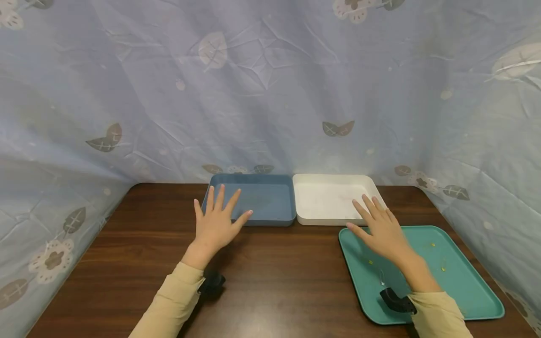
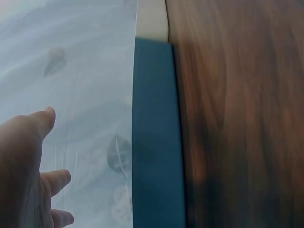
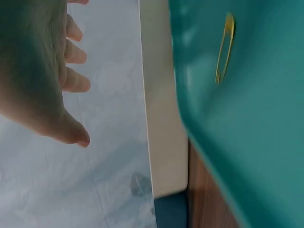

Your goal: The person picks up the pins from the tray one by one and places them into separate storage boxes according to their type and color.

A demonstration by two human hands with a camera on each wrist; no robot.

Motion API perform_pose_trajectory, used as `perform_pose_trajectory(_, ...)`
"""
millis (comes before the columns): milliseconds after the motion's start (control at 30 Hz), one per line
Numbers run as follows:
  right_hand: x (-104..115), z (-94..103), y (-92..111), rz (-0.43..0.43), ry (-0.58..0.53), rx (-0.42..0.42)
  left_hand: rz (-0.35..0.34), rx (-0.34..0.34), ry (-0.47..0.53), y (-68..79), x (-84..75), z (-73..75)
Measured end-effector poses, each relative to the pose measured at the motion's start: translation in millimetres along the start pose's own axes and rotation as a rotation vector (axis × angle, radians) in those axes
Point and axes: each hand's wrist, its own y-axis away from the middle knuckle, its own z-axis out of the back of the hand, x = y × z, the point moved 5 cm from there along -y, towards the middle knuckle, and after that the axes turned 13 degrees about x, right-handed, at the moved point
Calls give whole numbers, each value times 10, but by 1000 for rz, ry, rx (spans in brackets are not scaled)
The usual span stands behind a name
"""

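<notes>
Above the near left corner of the blue tray (image 1: 264, 202), my left hand (image 1: 214, 226) hovers with fingers spread and holds nothing. My right hand (image 1: 385, 237), also with straight, spread fingers, hangs over the far left part of the green tray (image 1: 469, 295), its fingertips before the white tray (image 1: 323, 199). Small pins lie scattered on the green tray. In the right wrist view one shows plainly as a gold safety pin (image 3: 225, 47). A silver-looking pin (image 1: 382, 279) lies nearer the front, left of my right wrist. My right arm hides part of the tray.
The blue and white trays stand side by side at the back of the brown wooden table (image 1: 270, 277). A patterned cloth (image 1: 253, 94) hangs behind and along both sides. Each wrist carries a black device (image 1: 212, 284).
</notes>
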Motion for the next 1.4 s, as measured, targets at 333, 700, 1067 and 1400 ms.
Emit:
perform_pose_trajectory(333,-562,87,497,-19,-17,-94,-119,7,-61,73,-447,-197)
perform_pose_trajectory(700,-1312,120,1072,-128,-18,-86,-368,127,-149,190,-1215,-623)
perform_pose_trajectory(1067,-1879,-76,1482,-297,0,29,-622,235,-333,209,-1923,-932)
perform_pose_trajectory(1400,-2066,-296,1650,-376,-95,223,-655,430,-405,258,-2260,-1039)
